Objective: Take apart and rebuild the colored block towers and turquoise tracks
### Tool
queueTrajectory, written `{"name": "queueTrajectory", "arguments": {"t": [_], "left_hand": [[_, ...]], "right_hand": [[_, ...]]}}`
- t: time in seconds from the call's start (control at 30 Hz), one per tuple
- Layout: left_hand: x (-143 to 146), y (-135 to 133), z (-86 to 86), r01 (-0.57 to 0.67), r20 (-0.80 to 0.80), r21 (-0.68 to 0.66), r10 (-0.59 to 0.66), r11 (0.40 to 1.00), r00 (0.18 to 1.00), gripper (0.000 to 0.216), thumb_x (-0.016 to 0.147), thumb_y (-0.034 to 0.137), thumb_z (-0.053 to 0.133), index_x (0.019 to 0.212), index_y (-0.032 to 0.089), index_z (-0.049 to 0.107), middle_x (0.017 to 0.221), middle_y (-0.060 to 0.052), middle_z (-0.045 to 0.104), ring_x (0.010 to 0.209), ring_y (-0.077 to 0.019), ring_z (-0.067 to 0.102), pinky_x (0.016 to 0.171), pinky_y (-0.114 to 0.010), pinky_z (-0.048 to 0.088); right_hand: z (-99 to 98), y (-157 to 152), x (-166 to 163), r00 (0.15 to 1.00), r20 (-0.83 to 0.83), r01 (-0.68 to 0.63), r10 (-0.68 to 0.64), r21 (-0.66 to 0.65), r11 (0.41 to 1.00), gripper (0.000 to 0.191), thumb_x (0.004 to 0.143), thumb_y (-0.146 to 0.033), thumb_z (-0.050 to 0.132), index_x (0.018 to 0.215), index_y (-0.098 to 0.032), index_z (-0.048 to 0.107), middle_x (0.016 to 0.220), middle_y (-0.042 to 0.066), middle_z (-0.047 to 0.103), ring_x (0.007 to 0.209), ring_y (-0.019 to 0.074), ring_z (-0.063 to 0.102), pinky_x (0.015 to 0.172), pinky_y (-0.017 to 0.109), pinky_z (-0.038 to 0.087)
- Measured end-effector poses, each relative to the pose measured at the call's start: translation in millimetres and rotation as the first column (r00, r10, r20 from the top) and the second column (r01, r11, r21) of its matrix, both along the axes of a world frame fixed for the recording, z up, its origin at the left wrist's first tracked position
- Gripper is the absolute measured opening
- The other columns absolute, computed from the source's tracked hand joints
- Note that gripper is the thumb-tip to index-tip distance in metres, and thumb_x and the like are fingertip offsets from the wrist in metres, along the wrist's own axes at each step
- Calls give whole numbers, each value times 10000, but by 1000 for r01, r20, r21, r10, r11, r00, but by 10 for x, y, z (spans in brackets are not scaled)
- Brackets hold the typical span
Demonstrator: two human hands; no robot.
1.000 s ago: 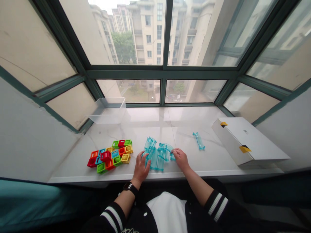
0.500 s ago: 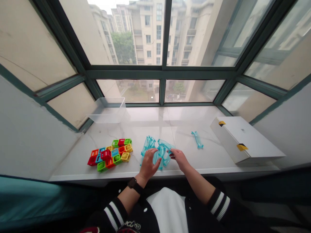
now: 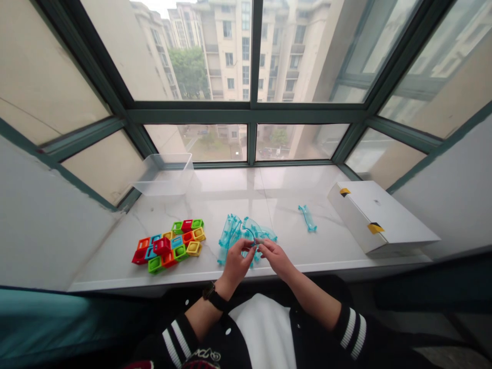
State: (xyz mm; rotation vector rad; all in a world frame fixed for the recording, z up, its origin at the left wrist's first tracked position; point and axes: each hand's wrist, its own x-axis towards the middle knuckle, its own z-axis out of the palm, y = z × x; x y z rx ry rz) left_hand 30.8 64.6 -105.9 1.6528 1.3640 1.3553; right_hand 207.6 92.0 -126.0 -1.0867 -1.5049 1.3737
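Observation:
Both hands meet over a pile of translucent blue plastic track pieces (image 3: pixel 229 230) on the white sill. My left hand (image 3: pixel 237 260), with a dark watch on its wrist, is closed in a pinch on a curved blue track piece (image 3: pixel 249 232). The fingertips of my right hand (image 3: pixel 275 257) are pressed together at the same piece, touching or nearly touching the left fingers. Fingers cover much of the piece, so its full shape is hidden. A single blue track piece (image 3: pixel 307 219) lies apart on the right.
Red, green, yellow, orange and blue blocks (image 3: pixel 180 253) are grouped at the left. A clear plastic bin (image 3: pixel 165 187) stands at the back left by the window. A white box (image 3: pixel 384 215) with yellow-and-black tape sits at the right. The sill's front edge (image 3: pixel 338 266) runs before me.
My right hand has moved left and met my left hand, where both now pinch at a blue piece. The view has shifted slightly to the right.

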Motion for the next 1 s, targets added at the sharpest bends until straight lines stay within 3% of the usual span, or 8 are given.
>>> {"name": "queueTrajectory", "arguments": {"t": [0.17,0.27,0.37,0.63,0.83,1.0], "left_hand": [[-3,-39,3,-40,22,-10,40,999,999,180,961,403,694,988,225,704,931,-45,773,825,-201,756,764,-342,633],[26,-51,5,-66,44,-34,67,997,997,205,951,423,706,990,222,700,873,-36,767,796,-195,752,745,-330,626],[64,-56,0,-72,68,-56,76,996,995,214,943,426,717,1005,222,699,868,-32,768,797,-189,750,751,-324,621],[129,-53,-43,-46,84,-107,55,993,995,251,951,448,709,1054,220,716,918,-49,767,818,-194,745,757,-333,632],[199,-47,5,87,41,-91,-83,992,996,354,1008,433,623,1312,270,699,1324,-114,683,958,-192,735,788,-337,648],[270,-42,16,200,46,-100,-196,975,979,396,1007,393,618,1384,278,654,1377,-128,653,971,-188,728,808,-349,650]], "right_hand": [[87,-42,77,990,100,69,-104,310,948,491,983,-382,659,1464,-295,605,1228,84,697,983,211,699,844,372,622],[165,-79,107,982,147,36,-121,482,876,330,999,-284,636,1324,-296,690,1150,74,715,955,212,699,852,373,612],[213,-96,127,970,193,16,-149,560,828,193,1010,-230,612,1124,-285,758,1049,65,718,970,223,693,877,377,595],[179,-81,205,955,219,25,-200,612,790,136,1002,-227,646,1068,-275,754,998,57,714,944,223,686,874,370,578],[122,22,372,939,227,77,-257,590,804,134,1000,-226,636,1029,-268,761,961,48,708,882,207,676,844,348,571],[21,255,715,889,270,190,-369,516,835,155,998,-300,617,1019,-259,764,984,58,711,833,205,677,792,347,575]]}}
